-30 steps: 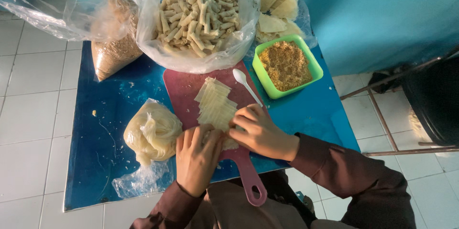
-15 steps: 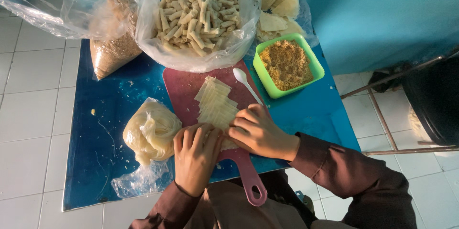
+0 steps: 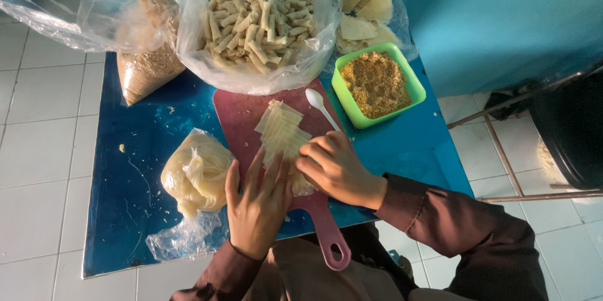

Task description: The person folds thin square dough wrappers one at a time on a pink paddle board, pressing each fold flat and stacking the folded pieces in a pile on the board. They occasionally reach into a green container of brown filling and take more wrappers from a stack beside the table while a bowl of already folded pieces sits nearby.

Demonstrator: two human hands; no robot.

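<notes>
Both hands (image 3: 295, 188) press flat, fingers spread, on wrappers (image 3: 282, 134) atop blue table (image 3: 125, 169).

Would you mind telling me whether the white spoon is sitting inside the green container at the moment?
No, the white spoon lies on the pink cutting board just left of the green container, above the right hand.

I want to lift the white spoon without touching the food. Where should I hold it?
Judging by its pose, take the white spoon by the handle end near the right hand, coming from the person's side; its bowl points away, toward the bag of rolls.
</notes>
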